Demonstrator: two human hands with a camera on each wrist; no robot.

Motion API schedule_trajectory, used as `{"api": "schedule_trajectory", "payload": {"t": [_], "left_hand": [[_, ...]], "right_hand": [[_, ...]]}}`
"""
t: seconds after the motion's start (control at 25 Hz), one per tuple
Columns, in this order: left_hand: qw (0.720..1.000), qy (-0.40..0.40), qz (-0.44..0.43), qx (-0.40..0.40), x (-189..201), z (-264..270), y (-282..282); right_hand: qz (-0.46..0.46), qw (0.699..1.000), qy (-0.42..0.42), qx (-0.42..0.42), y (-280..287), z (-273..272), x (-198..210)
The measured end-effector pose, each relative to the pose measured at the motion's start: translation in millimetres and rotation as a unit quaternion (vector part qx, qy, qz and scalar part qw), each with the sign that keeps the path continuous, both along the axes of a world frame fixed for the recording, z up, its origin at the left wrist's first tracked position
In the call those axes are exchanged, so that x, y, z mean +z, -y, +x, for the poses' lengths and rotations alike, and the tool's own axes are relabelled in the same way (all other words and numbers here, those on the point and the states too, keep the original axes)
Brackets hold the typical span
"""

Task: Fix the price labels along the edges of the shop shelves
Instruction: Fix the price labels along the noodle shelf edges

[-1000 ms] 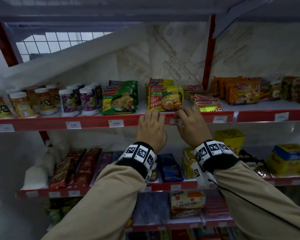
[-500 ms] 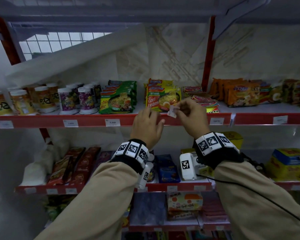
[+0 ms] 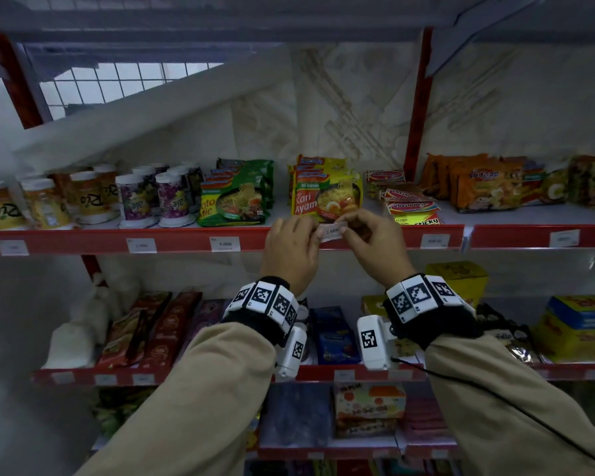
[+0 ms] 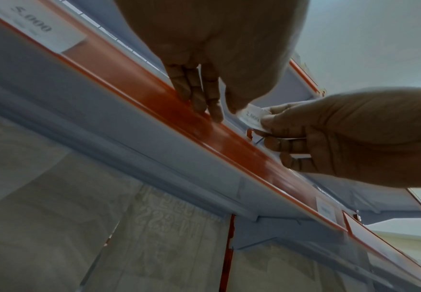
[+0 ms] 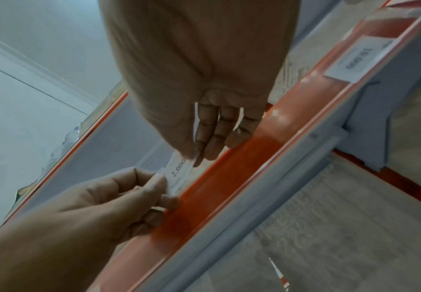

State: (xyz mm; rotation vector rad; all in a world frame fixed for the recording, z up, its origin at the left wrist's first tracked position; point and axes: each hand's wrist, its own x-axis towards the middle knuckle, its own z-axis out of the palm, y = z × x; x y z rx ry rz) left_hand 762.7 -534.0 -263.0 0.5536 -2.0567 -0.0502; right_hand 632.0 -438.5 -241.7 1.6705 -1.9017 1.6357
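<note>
While most of the red shelf edge (image 3: 186, 239) already carries its white tags, one of them the 5.000 label (image 3: 224, 243) sitting flat to the left of the hands, the spot under the Kari Ayam noodle packs (image 3: 325, 197) is bare. That slot looks like the job in hand, and the seating and pressing down are not yet done. Out of the strip, the loose price label (image 3: 331, 231) hangs in the air just in front of the edge, stretched between both hands. The left hand (image 3: 291, 250) pinches its left end and the right hand (image 3: 375, 245) pinches its right end. It is a small white paper slip, slightly curved, printed 2.000.
</note>
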Motion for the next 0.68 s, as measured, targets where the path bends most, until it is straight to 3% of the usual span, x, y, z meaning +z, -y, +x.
{"api": "schedule_trajectory", "payload": {"t": [0.12,0.28,0.68], "left_hand": [[1.000,0.007,0.015,-0.015,1.8,2.3,-0.3],[0.999,-0.002,0.036,-0.024,5.0,1.8,3.2],[0.999,-0.009,0.017,-0.036,3.2,2.7,4.6]], "right_hand": [[-0.019,0.999,0.025,-0.034,-0.2,-8.7,4.5],[-0.009,0.995,0.094,0.026,6.7,1.3,1.2],[-0.018,0.995,0.076,0.066,6.9,4.7,10.7]]}}
